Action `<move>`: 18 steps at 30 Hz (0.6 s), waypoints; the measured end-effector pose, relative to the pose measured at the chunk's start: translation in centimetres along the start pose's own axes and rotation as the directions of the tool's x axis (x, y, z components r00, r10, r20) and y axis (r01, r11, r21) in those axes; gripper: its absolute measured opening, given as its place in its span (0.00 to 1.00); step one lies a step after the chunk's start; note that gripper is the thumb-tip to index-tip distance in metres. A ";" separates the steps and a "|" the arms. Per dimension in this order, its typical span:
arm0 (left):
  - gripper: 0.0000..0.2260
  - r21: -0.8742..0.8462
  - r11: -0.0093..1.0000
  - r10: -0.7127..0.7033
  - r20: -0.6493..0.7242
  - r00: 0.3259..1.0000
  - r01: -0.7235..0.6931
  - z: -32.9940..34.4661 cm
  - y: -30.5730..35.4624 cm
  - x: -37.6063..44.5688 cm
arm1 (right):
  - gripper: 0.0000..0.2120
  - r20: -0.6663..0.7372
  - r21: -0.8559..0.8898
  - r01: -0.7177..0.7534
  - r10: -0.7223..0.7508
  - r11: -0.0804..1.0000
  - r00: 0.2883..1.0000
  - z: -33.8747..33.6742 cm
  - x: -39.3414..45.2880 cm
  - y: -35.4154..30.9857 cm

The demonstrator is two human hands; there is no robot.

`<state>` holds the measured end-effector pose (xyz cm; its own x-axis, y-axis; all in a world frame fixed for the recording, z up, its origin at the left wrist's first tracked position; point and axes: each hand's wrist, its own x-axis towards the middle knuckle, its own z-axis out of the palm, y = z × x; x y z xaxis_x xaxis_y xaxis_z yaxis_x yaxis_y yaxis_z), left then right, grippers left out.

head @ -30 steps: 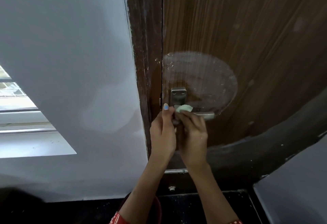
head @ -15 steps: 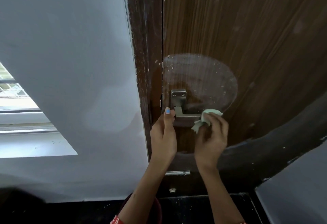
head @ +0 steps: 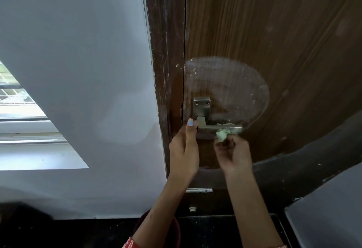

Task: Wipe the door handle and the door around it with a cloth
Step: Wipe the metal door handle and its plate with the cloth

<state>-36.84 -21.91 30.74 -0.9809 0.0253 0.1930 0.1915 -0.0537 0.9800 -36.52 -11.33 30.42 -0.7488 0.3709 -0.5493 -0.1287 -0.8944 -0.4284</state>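
A brown wooden door [head: 274, 32] carries a silver lever handle [head: 215, 126] on a square plate [head: 202, 105]. Around it spreads a whitish round smear [head: 231, 83] on the wood. My left hand [head: 185, 148] rests at the inner end of the lever, thumb with a blue nail against it. My right hand [head: 234, 154] is blurred and pinches a small crumpled pale green cloth [head: 222, 134] just under the lever's outer half.
The dark door frame [head: 166, 61] runs down left of the door, with a white wall [head: 78, 52] beyond. A window [head: 17, 99] sits at the far left. A small metal latch [head: 198, 190] is below the hands. The floor is dark.
My right hand carried the cloth from the lever's inner end out to its right end, then dropped to just under the lever. My left hand stays at the handle's base.
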 end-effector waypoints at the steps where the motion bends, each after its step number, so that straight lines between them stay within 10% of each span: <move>1: 0.16 -0.010 1.000 0.007 -0.014 1.000 -0.007 0.2 0.0 0.0 | 0.08 0.002 -0.003 -0.010 0.010 1.000 1.000 0.1 -0.2 0.3; 18: 0.22 -0.056 0.998 0.017 -0.124 0.992 -0.024 1.0 -0.6 0.1 | 0.09 0.005 -0.009 -0.062 0.062 0.998 0.998 -0.2 -1.4 -0.5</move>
<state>-36.97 -20.84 30.24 -0.9743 -0.0992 0.2022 0.2126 -0.1096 0.9710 -35.27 -11.39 31.21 -0.7586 0.3133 -0.5713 -0.0763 -0.9134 -0.3998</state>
